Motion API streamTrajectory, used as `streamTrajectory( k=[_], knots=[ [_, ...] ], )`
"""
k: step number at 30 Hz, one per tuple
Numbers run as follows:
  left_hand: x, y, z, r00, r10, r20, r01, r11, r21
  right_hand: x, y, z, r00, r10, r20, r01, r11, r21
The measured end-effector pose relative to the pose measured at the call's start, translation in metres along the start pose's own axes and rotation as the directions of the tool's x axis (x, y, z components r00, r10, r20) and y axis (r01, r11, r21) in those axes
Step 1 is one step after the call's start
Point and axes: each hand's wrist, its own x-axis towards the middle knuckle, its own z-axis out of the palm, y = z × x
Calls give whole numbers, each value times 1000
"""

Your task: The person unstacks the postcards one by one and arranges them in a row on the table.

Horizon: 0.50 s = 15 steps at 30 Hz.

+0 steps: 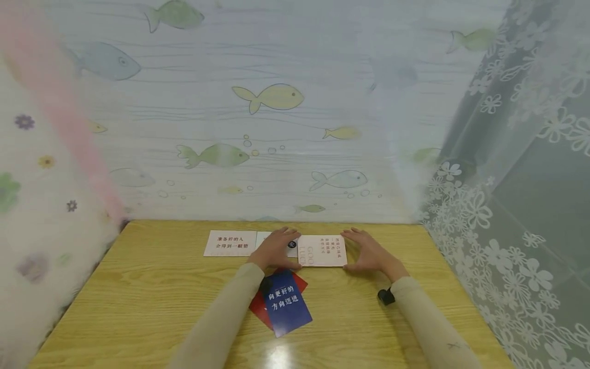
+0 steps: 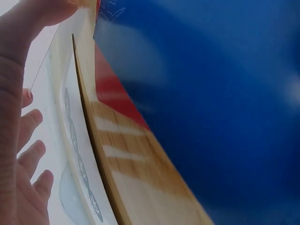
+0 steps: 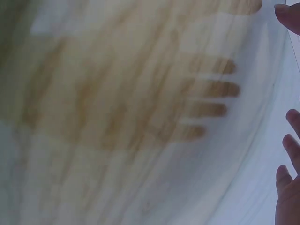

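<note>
A white card [image 1: 322,251] printed with GOOD LUCK lettering lies on the wooden table, turned sideways. At its left edge is my left hand [image 1: 273,250], thumb and forefinger spread toward the corners. My right hand [image 1: 372,256] frames the right edge the same way. In the left wrist view, the fingers [image 2: 32,157] are extended and apart. Fingers [image 3: 291,145] of the right hand look relaxed in its wrist view. The left hand partly covers another pale card [image 1: 261,238]; a white card with dark writing [image 1: 229,243] adjoins it on the left.
Nearer the front, a blue card [image 1: 288,305] with white writing overlaps red cards [image 1: 261,310]. The wooden table [image 1: 147,287] meets a fish-patterned curtain [image 1: 258,179] at its back edge. Lacy flowered fabric [image 1: 493,251] hangs on the right.
</note>
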Motion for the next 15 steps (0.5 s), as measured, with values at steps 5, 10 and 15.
streamTrajectory(
  k=[5,10,15],
  knots=[
    [8,1,-1,1000,6,21,-5,1000,-15,4,5,-4,999,24,21,-24,1000,-2],
    [16,1,-2,1000,8,27,-7,999,-31,8,12,-5,998,48,37,-48,999,5],
    [20,2,-2,999,3,39,-2,999,-34,9,16,-4,998,51,46,-51,999,-8]
  ],
)
